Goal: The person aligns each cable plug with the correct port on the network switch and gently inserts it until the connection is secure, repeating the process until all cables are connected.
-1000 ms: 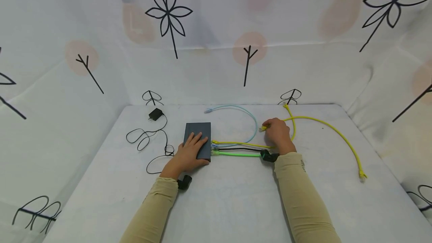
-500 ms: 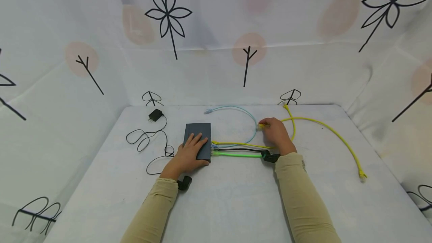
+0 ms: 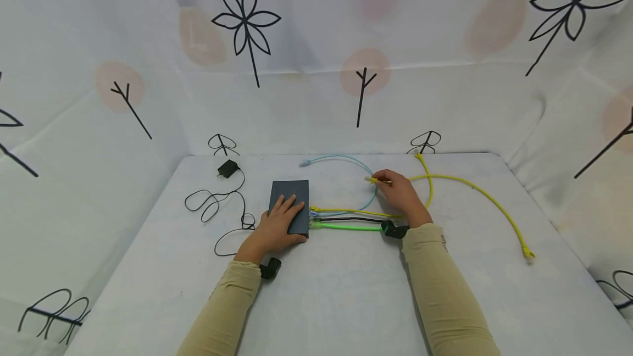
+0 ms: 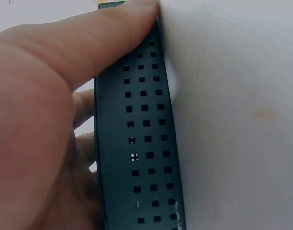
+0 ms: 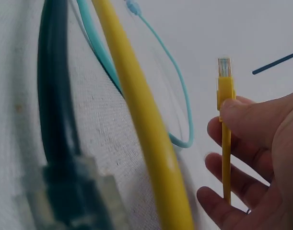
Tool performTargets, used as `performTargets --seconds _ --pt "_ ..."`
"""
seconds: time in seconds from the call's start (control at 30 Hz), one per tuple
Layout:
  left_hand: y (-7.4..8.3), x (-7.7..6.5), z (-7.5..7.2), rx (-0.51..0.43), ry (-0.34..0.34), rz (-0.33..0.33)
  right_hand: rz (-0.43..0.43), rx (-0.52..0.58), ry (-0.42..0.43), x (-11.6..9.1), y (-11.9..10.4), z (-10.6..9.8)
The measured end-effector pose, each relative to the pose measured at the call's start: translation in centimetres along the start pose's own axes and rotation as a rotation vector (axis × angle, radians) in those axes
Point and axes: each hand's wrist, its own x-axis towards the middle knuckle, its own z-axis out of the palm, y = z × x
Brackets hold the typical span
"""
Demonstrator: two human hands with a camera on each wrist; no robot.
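Note:
A dark grey network switch (image 3: 290, 188) lies on the table with vent holes along its near side. My left hand (image 3: 277, 225) rests on it, fingers spread straight over the top and thumb (image 4: 112, 31) against the vented side wall. Several cables leave its right side: a yellow cable (image 3: 353, 210), a light blue cable (image 3: 341, 156), a black cable (image 3: 348, 218) and a green cable (image 3: 346, 227). My right hand (image 3: 401, 194) pinches a yellow network cable (image 5: 226, 93) just behind its clear plug, raised off the table. The plug points away from the palm.
A black power adapter (image 3: 228, 168) with a loosely looped thin cord (image 3: 217, 196) lies left of the switch. The held cable crosses itself and runs to another plug (image 3: 529, 255) at the right. A white patterned cloth wall (image 3: 306, 103) stands behind the table.
My right hand has moved a little left and away from me with the yellow plug, now over the light blue cable's loop. The left hand and the switch have not moved.

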Motion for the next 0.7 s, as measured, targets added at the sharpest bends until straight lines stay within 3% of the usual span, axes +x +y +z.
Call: performTargets --seconds 0.33,0.7 --pt "-0.07 0.06 0.09 0.004 0.003 -0.001 -0.043 0.029 0.069 -0.01 -0.17 0.33" --pt "0.17 -0.07 -0.09 -0.001 -0.005 -0.004 -0.084 -0.033 0.054 0.14 0.04 0.58"
